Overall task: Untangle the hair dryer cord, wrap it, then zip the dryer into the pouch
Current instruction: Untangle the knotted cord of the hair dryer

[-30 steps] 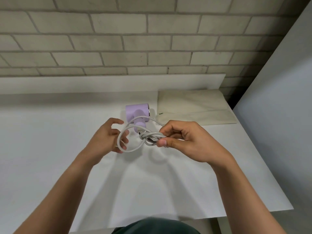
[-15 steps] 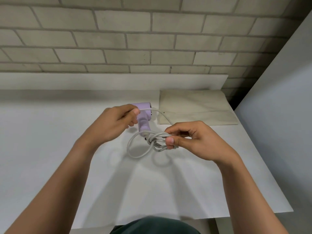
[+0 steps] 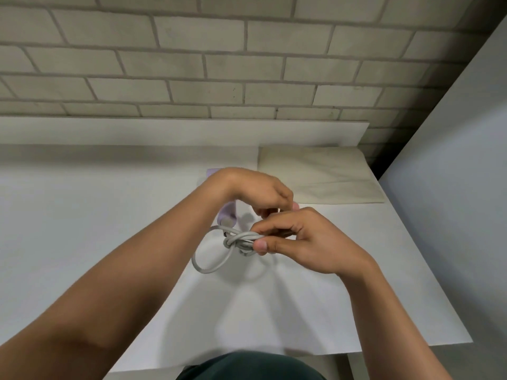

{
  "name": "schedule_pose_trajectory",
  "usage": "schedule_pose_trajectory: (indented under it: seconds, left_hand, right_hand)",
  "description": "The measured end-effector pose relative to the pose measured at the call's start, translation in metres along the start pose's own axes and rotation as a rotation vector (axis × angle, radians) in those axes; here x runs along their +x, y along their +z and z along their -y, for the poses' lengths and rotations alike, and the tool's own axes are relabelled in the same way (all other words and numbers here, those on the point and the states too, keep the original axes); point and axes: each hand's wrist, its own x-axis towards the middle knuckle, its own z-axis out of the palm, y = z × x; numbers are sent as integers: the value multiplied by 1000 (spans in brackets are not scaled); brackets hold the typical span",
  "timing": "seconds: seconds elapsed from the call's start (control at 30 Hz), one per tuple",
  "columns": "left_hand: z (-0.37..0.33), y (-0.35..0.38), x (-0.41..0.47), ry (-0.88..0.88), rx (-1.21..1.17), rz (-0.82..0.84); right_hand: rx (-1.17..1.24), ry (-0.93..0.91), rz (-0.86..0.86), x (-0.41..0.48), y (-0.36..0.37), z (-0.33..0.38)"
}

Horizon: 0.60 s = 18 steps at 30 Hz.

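Two hands (image 3: 255, 192) (image 3: 312, 242), one cord (image 3: 236, 239), one pouch (image 3: 315, 174)

left hand (image 3: 247, 190) off the dryer (image 3: 226, 213) head, now at frame centre, curled just above the right hand (image 3: 304, 242) pinching the cord (image 3: 239, 238)

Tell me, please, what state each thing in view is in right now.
cord, knotted, one loop hanging free.
right hand, pinching the knotted cord.
left hand, fingers curled; what they hold is hidden.
pouch, lying flat on the table, zip unreadable.
hair dryer, outside the pouch, mostly hidden behind the left hand.
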Motion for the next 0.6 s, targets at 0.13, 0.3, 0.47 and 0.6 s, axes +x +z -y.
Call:
schedule_pose_trajectory:
  seconds: [0.13, 0.3, 0.47, 0.6]
  left_hand:
    - [5, 12, 15, -47, 140, 192]
    - [14, 10, 7, -46, 110, 160]
    - [24, 8, -15, 114, -98, -86]
    - [32, 1, -48, 215, -350, -318]
  right_hand:
    - [30, 22, -50, -1, 4, -3]
    - [129, 42, -122, -2, 1, -10]
    - [223, 38, -165, 2, 0, -11]
    - [366, 21, -254, 3, -6, -9]
